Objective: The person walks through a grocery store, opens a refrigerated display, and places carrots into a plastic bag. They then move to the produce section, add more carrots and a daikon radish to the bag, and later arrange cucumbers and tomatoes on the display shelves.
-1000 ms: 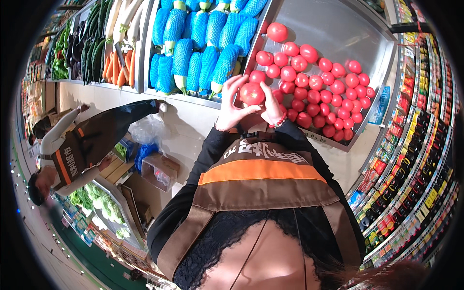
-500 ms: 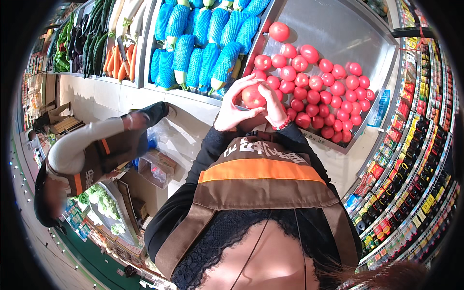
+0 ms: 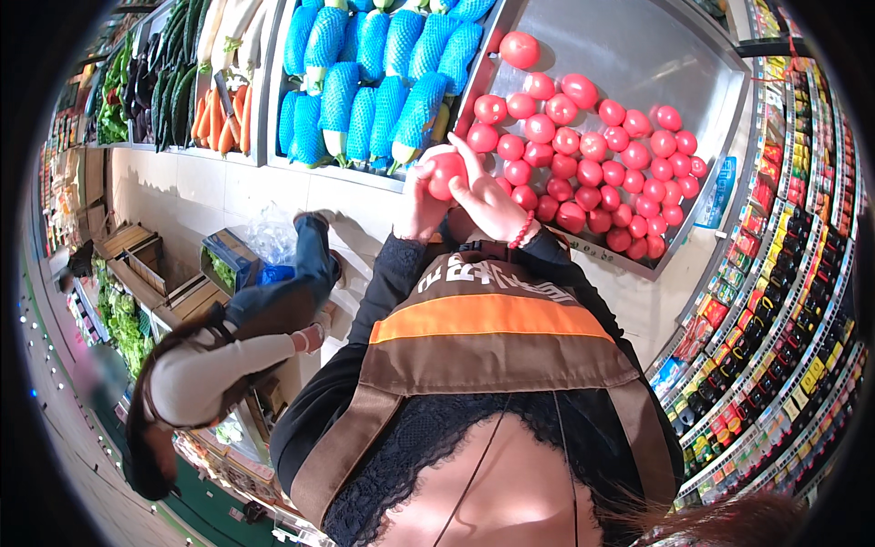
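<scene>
A large red tomato (image 3: 446, 175) is held up in front of my chest, between both hands. My left hand (image 3: 417, 208) is curled round its left side. From the right, my right hand (image 3: 492, 202) closes on it with thumb and fingers; a red bead bracelet circles that wrist. Just beyond, a metal tray (image 3: 629, 50) holds many loose tomatoes (image 3: 565, 141), spread over its nearer part. One bigger tomato (image 3: 519, 49) lies apart at the tray's far left.
Left of the tray are long vegetables in blue foam nets (image 3: 372, 46), then carrots (image 3: 216, 118) and cucumbers (image 3: 173, 100). A person in a white sleeve (image 3: 210, 374) bends by cardboard boxes (image 3: 150, 260) on the left. Shelves of bottles and packets (image 3: 756, 310) line the right.
Both hands have shifted a little left with the tomato, and my right hand has turned on it. The other person has moved nearer and stepped round, arm now lower.
</scene>
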A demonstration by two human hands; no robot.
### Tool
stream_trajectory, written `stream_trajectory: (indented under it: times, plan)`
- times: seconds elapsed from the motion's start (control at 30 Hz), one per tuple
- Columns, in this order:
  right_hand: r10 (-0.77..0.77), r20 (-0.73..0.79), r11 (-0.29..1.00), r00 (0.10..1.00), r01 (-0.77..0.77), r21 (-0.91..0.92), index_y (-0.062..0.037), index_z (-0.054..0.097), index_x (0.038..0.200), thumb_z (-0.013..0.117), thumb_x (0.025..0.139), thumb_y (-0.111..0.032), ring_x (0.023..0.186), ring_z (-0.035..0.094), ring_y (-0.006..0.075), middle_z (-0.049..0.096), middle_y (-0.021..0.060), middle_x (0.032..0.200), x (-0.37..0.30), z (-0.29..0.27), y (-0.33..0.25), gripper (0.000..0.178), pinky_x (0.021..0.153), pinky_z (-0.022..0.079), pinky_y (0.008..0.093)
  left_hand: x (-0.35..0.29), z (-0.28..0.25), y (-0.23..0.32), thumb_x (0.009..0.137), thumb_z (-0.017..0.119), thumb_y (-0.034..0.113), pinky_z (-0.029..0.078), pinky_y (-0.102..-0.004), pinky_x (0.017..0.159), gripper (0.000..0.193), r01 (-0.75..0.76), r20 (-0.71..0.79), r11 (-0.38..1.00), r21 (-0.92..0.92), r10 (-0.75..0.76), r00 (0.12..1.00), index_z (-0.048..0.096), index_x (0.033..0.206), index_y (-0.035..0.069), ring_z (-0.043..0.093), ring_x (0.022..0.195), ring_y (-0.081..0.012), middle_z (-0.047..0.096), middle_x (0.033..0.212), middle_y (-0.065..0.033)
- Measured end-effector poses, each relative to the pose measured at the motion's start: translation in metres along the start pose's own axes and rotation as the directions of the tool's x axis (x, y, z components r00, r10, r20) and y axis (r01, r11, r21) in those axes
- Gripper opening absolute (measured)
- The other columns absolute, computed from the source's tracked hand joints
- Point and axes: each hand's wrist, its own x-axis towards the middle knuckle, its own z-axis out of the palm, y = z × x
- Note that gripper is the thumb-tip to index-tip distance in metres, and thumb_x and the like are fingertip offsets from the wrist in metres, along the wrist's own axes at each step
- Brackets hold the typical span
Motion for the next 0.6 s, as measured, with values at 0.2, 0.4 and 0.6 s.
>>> stream_trajectory:
  times: [0.2,0.4,0.6]
  plan:
    - [-0.159,-0.229,0.842,0.96,0.011,-0.54,-0.0001,0.033,0.149,0.07,0.092,-0.035,0.101,0.065,0.0342,0.053,0.0242,0.127,0.003,-0.026,0.035,0.076,0.093,0.05,0.0429,0.012,-0.041,-0.001,0.091,0.071,0.043,0.045,-0.0626,0.105,0.057,0.064,-0.086,0.757,-0.65,-0.156,0.984,0.054,0.126,0.0,0.05,0.129,-0.0426,0.053,0.134,-0.0272]
    - [0.376,-0.363,0.558,0.852,-0.522,-0.645,-0.0024,0.052,0.133,0.069,0.089,-0.041,0.118,0.059,0.0418,0.058,0.0262,0.131,-0.022,-0.112,0.139,0.061,0.097,0.05,0.0473,0.048,-0.061,0.038,0.086,0.078,0.02,0.055,-0.0306,0.073,0.054,-0.077,-0.196,0.97,0.232,0.124,0.973,0.047,0.127,0.006,0.065,0.1,-0.0319,0.056,0.116,-0.0147]
    - [0.365,-0.26,0.383,0.894,-0.399,-0.833,-0.0066,0.058,0.128,0.073,0.085,-0.043,0.124,0.052,0.0425,0.054,0.0245,0.135,-0.069,-0.131,0.209,0.059,0.103,0.046,0.0487,0.122,-0.031,0.073,0.079,0.082,0.047,0.056,-0.0406,0.069,0.062,-0.173,0.244,-0.181,0.968,0.522,0.817,0.053,0.112,0.003,0.07,0.08,-0.0357,0.068,0.097,-0.0203]
